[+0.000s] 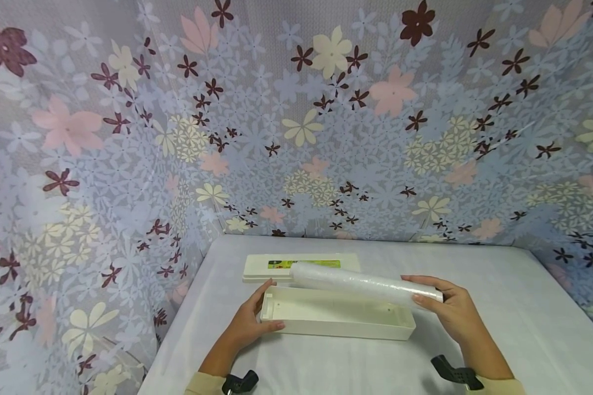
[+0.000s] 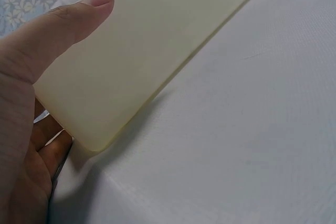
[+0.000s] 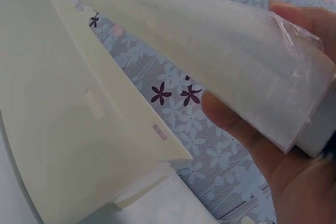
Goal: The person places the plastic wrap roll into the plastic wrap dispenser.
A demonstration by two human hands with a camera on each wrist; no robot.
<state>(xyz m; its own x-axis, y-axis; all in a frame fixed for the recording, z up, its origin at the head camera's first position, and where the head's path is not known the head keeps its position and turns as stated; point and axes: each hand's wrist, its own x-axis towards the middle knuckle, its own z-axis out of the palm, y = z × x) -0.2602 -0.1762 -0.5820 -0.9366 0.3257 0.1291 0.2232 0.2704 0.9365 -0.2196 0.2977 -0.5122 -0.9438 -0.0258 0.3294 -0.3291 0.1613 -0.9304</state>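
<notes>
A long cream plastic box without its cover sits on the white table, its hollow side facing up. My left hand grips the box's left end, thumb on the front wall and fingers behind; the left wrist view shows the thumb against that wall. Above the box, my right hand holds a roll of clear plastic wrap by its right end, between thumb and fingers. The roll slants, its far left end in front of a cream lid with a green-yellow label.
White cloth covers the table. A flowered curtain hangs behind it and along the left side. The lid lies just behind the box. A black strap device sits on the right wrist, and another on the left.
</notes>
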